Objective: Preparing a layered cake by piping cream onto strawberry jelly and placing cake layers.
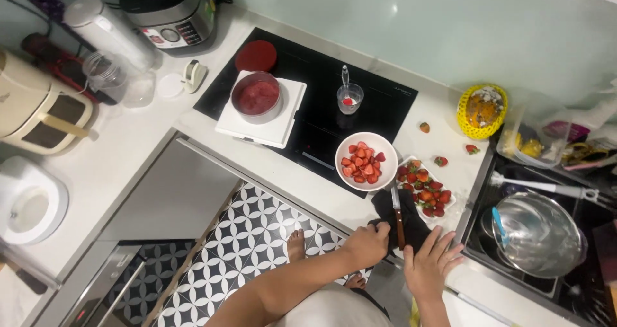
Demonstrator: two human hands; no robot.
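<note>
Black cloth (411, 227) carries a knife (398, 214); left hand (367, 245) grasping cloth, right hand (432, 266) spread flat; tugging could slide the blade off the tabletop (160, 134).

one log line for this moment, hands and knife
left hand: gripping black cloth | right hand: flat on cloth | knife: lying on cloth | bowl of cut strawberries: behind

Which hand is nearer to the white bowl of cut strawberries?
Left. The left hand grips the dark cloth right below the white bowl; the right hand lies lower and further right.
</note>
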